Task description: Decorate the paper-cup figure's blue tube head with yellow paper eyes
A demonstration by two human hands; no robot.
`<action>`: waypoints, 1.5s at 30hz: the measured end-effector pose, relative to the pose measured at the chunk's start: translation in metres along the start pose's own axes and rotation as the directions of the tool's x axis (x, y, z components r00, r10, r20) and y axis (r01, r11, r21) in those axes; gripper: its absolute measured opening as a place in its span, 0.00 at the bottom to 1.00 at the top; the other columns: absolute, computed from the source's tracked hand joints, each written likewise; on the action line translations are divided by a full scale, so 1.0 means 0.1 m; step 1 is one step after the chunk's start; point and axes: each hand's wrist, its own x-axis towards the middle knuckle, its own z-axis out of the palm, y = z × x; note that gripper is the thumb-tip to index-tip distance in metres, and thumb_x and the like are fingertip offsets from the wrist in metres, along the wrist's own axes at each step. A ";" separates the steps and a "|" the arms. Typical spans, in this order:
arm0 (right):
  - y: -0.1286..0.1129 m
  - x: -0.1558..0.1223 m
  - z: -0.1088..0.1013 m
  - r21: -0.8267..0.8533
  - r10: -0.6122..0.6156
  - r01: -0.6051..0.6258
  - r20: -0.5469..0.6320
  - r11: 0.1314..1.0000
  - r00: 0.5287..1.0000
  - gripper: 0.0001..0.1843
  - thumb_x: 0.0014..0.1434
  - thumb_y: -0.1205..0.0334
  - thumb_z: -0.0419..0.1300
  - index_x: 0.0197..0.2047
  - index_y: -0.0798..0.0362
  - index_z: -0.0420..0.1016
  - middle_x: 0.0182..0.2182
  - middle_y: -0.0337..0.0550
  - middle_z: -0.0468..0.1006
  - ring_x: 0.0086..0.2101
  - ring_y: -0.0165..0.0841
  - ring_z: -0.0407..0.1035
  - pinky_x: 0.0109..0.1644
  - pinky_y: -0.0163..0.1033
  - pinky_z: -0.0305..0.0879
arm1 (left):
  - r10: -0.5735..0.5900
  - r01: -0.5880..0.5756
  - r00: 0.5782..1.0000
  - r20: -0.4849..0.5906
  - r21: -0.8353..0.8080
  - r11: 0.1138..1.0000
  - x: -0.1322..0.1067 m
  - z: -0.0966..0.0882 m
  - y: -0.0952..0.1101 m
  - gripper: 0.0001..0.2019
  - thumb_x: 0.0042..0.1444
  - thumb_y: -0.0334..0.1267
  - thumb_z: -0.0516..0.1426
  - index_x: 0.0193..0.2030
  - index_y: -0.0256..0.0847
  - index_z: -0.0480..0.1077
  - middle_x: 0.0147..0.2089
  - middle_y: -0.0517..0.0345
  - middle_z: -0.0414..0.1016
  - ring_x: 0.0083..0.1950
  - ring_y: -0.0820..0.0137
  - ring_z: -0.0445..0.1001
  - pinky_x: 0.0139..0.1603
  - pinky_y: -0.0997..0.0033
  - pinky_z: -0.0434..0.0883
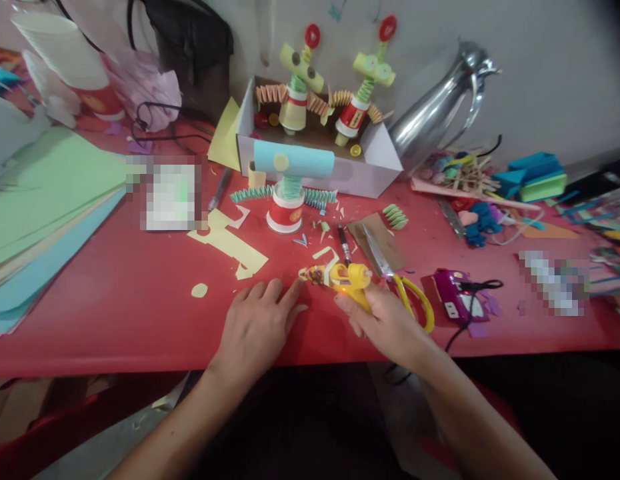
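The right hand point(377, 319) grips the glue gun point(357, 277) at frame centre — nozzle point(310, 274) leftward. The left hand point(255, 320) lies palm-down beside the nozzle; whether it pinches anything cannot be told. Caution: a slip could burn it — if the nozzle is hot.

At the flat red table point(140, 340), the slender bare left hand point(253, 325) and slender bare right hand point(387, 320) join 2 bare, tapering forearms point(185, 413); dark clothing point(310, 427) shows below.

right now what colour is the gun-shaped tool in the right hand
The gun-shaped tool is mostly yellow, in the head view.
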 end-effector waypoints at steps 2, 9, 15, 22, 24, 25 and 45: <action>0.01 0.00 -0.01 -0.023 -0.001 0.001 0.007 1.000 1.000 0.21 0.68 0.43 0.51 0.31 0.48 0.67 0.15 0.34 0.69 0.19 0.33 0.67 0.29 0.39 0.60 | -0.002 0.002 1.000 0.003 0.000 1.000 0.00 0.00 0.00 0.21 0.69 0.48 0.46 0.64 0.48 0.66 0.42 0.51 0.74 0.39 0.61 0.73 0.39 0.60 0.67; 0.04 0.02 -0.02 -0.058 0.010 -0.012 -0.021 0.998 1.000 0.22 0.68 0.41 0.50 0.30 0.48 0.69 0.15 0.36 0.70 0.21 0.36 0.69 0.30 0.40 0.61 | -0.006 0.006 1.000 0.007 -0.003 1.000 0.00 0.01 0.00 0.21 0.69 0.47 0.47 0.65 0.47 0.66 0.42 0.50 0.75 0.39 0.61 0.73 0.40 0.60 0.67; 0.02 0.04 -0.05 -0.088 0.007 -0.008 -0.008 0.996 1.000 0.22 0.68 0.42 0.51 0.30 0.47 0.70 0.16 0.37 0.70 0.21 0.37 0.69 0.30 0.41 0.61 | 0.004 -0.004 1.000 -0.007 0.004 1.000 0.00 0.01 0.00 0.22 0.69 0.48 0.47 0.65 0.47 0.66 0.41 0.51 0.74 0.39 0.60 0.73 0.39 0.59 0.67; 0.02 0.05 -0.07 -0.112 -0.011 0.013 0.020 0.994 1.000 0.21 0.68 0.41 0.51 0.33 0.48 0.72 0.16 0.36 0.71 0.22 0.37 0.71 0.30 0.40 0.62 | 0.001 -0.001 1.000 -0.006 0.002 1.000 -0.01 0.01 0.00 0.21 0.69 0.47 0.47 0.65 0.48 0.66 0.43 0.51 0.75 0.39 0.60 0.73 0.39 0.59 0.67; 0.03 0.06 -0.07 -0.123 0.000 0.000 -0.001 0.992 1.000 0.22 0.67 0.40 0.51 0.33 0.48 0.72 0.16 0.37 0.70 0.22 0.37 0.71 0.29 0.40 0.62 | -0.001 0.001 1.000 -0.011 -0.001 1.000 -0.02 0.02 -0.01 0.21 0.69 0.47 0.47 0.65 0.48 0.66 0.43 0.51 0.75 0.39 0.60 0.73 0.39 0.59 0.67; 0.02 0.07 -0.07 -0.126 0.004 -0.005 -0.011 0.992 1.000 0.23 0.67 0.40 0.50 0.32 0.48 0.71 0.16 0.37 0.70 0.22 0.37 0.70 0.29 0.41 0.62 | -0.002 0.002 1.000 -0.012 -0.004 1.000 -0.02 0.02 -0.01 0.21 0.69 0.47 0.47 0.65 0.48 0.66 0.42 0.51 0.75 0.39 0.60 0.73 0.39 0.59 0.67; -0.04 0.09 -0.13 -0.155 0.033 -0.027 0.033 0.988 0.999 0.24 0.67 0.41 0.50 0.27 0.47 0.67 0.16 0.37 0.70 0.22 0.37 0.69 0.32 0.41 0.61 | -0.002 0.001 1.000 -0.025 -0.020 1.000 -0.02 0.03 -0.01 0.21 0.69 0.47 0.48 0.64 0.47 0.67 0.41 0.51 0.75 0.39 0.60 0.73 0.39 0.60 0.65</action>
